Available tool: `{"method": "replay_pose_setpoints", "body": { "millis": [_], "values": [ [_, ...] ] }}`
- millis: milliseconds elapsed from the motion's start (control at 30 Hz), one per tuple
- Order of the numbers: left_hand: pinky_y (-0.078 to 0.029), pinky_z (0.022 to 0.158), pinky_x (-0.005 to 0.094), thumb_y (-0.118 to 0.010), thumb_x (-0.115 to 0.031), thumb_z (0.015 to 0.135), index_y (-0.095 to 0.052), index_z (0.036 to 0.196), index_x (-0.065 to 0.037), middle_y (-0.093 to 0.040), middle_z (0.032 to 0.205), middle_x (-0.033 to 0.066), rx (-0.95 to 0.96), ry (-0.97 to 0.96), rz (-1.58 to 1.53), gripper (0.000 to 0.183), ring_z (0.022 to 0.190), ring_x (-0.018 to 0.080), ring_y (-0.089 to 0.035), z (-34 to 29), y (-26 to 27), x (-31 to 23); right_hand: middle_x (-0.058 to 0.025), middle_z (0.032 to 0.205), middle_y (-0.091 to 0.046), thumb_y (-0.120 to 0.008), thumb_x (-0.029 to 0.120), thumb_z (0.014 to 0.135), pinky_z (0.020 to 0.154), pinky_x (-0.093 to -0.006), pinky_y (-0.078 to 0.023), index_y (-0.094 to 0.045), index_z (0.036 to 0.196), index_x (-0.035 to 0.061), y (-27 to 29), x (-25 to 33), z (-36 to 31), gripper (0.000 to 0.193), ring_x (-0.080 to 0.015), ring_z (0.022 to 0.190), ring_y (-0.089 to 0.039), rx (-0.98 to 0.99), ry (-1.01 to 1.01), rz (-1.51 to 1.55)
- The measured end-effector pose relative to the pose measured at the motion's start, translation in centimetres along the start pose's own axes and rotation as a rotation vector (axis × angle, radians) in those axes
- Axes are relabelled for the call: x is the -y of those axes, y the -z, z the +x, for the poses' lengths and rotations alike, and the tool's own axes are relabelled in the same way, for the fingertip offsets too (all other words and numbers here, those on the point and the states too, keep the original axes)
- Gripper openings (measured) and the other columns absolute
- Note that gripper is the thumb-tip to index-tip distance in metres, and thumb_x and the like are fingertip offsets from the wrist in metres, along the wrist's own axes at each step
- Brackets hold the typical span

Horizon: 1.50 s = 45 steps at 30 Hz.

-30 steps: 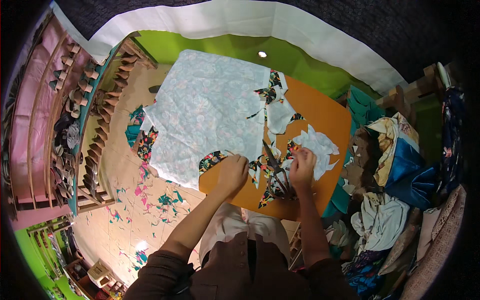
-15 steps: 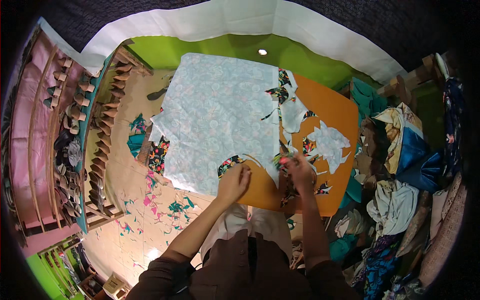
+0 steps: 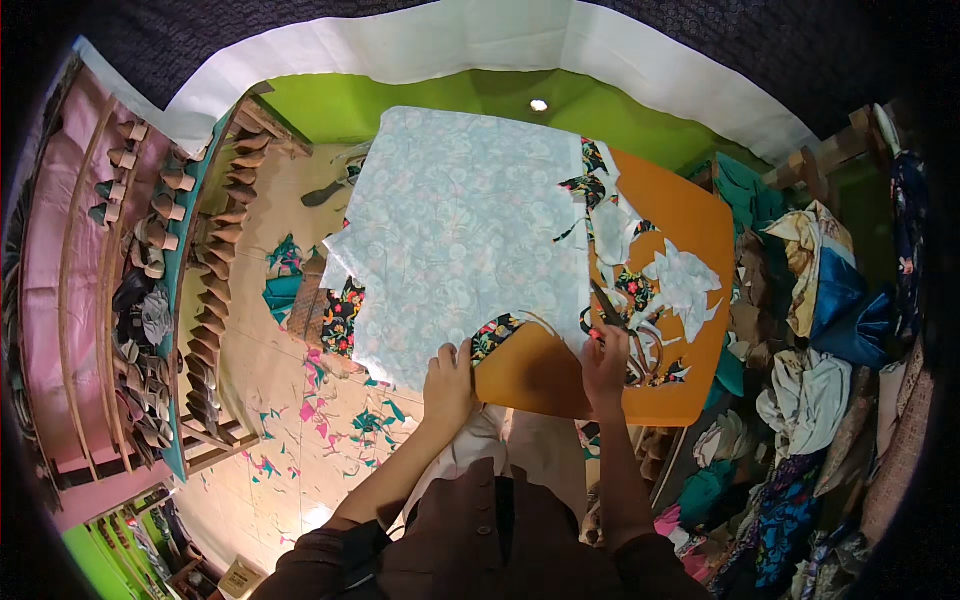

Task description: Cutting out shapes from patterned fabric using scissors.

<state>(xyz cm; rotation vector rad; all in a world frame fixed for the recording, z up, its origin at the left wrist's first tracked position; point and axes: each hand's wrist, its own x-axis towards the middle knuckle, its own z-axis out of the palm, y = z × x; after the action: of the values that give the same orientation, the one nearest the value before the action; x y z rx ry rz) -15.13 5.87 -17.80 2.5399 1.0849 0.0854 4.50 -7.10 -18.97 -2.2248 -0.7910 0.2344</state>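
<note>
A wide piece of floral fabric (image 3: pixel 470 230) lies with its pale wrong side up, and its dark flowered face shows where edges turn over. My left hand (image 3: pixel 449 390) is at its near edge, fingers closed over the cloth beside a curved cutout. At the cloth's near right corner, my right hand (image 3: pixel 605 368) pinches the edge between thumb and fingers. Just beyond and right of that hand, dark scissors (image 3: pixel 609 303) rest among flowered offcuts (image 3: pixel 635 287); their handles are partly lost among the scraps.
Beneath the fabric is an orange table (image 3: pixel 665 190). A pale, jagged offcut (image 3: pixel 685 285) lies on its right side. Shoe racks (image 3: pixel 175 300) stand at the left, with cloth scraps (image 3: pixel 375 425) on the floor. Piled fabrics (image 3: pixel 810 400) crowd the right.
My left hand has moved left from the bare table onto the fabric's near edge. My right hand has left the flowered scraps beside the scissors and now pinches the cloth corner.
</note>
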Motion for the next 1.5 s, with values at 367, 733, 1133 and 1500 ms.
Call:
{"method": "replay_pose_setpoints", "body": {
  "millis": [367, 733, 1133, 1500],
  "values": [
    [-0.044, 0.069, 0.0364, -0.056, -0.002, 0.067, -0.037, 0.121, -0.002, -0.045, 0.104, 0.0179, -0.042, -0.012, -0.120, 0.057, 0.084, 0.0333, -0.048, -2.6, 1.6, -1.7, -0.0114, 0.082, -0.056, -0.050, 0.009, 0.080, 0.068, -0.0320, -0.044, -0.055, 0.094, 0.0030, -0.5, 1.1, -1.5, 0.016, -0.0229, 0.073, -0.057, 0.223, 0.075, 0.043],
    [-0.043, 0.074, 0.0317, -0.049, 0.005, 0.068, -0.035, 0.119, 0.000, -0.041, 0.108, 0.0194, -0.238, 0.159, -0.682, 0.053, 0.093, 0.0270, -0.046, -3.5, -0.8, -4.8, -0.0083, 0.101, -0.051, -0.050, 0.019, 0.086, 0.077, -0.0241, -0.042, -0.044, 0.110, -0.0024, -6.6, 5.6, -2.7, 0.033, -0.0125, 0.090, -0.049, 1.171, -0.653, 1.364],
    [-0.030, 0.086, 0.0364, -0.050, -0.047, 0.080, -0.034, 0.120, -0.007, -0.040, 0.117, 0.0044, -0.473, 1.120, -1.637, 0.059, 0.101, 0.0165, -0.037, -7.9, -7.4, -0.5, -0.0052, 0.089, -0.055, -0.051, 0.017, 0.082, 0.079, -0.0276, -0.041, -0.049, 0.101, 0.0034, -9.2, 5.3, -2.7, 0.023, -0.0149, 0.084, -0.053, 1.294, -0.721, 1.227],
    [-0.039, 0.069, 0.0202, -0.044, -0.022, 0.089, -0.047, 0.101, -0.006, -0.053, 0.087, 0.0007, -0.605, 0.720, -1.372, 0.020, 0.080, 0.0061, -0.048, -10.3, -3.0, -3.4, -0.0088, 0.112, -0.049, -0.060, 0.006, 0.076, 0.081, -0.0276, -0.042, -0.035, 0.121, -0.0004, -5.4, 6.3, -2.3, 0.052, -0.0174, 0.102, -0.049, 1.304, -0.568, 1.158]
  ]
}}
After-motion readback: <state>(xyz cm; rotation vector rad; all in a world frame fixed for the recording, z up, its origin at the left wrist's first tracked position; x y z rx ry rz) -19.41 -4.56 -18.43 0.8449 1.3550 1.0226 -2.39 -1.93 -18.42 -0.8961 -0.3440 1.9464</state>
